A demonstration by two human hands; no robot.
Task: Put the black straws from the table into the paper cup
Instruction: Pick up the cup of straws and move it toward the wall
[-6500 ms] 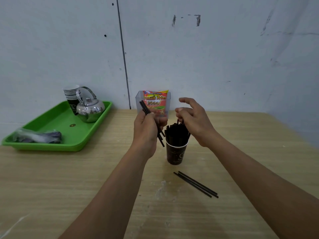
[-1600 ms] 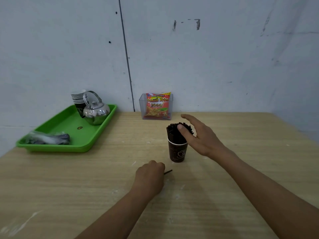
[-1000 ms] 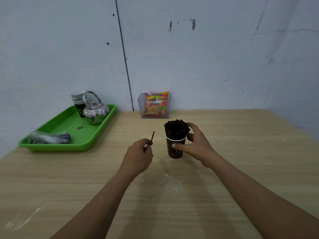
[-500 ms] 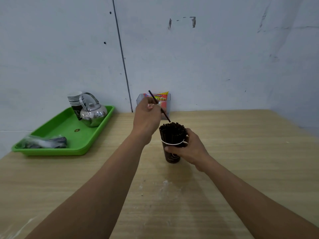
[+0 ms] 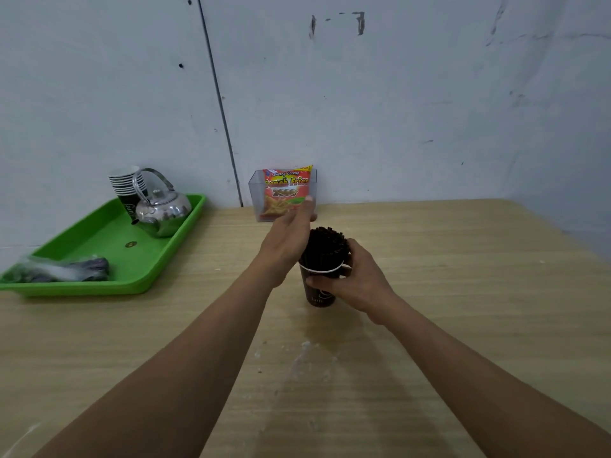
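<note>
A dark brown paper cup (image 5: 320,297) stands upright on the wooden table (image 5: 463,292), packed with a bundle of black straws (image 5: 327,247) that stick up above its white rim. My right hand (image 5: 355,279) is wrapped around the cup's right side. My left hand (image 5: 289,241) rests flat against the left side of the straw bundle, fingers extended, with no straw visible in it. No loose straws show on the table.
A green tray (image 5: 109,256) at the left holds a steel kettle (image 5: 162,209), a stack of paper cups (image 5: 127,188) and a plastic-wrapped bundle (image 5: 62,269). A clear box with a snack packet (image 5: 286,193) stands against the wall behind the cup.
My left hand lifted the last straw from the table, brought it over the cup and let it go into the bundle; it now lies open against the straws. My right hand grasped the cup.
</note>
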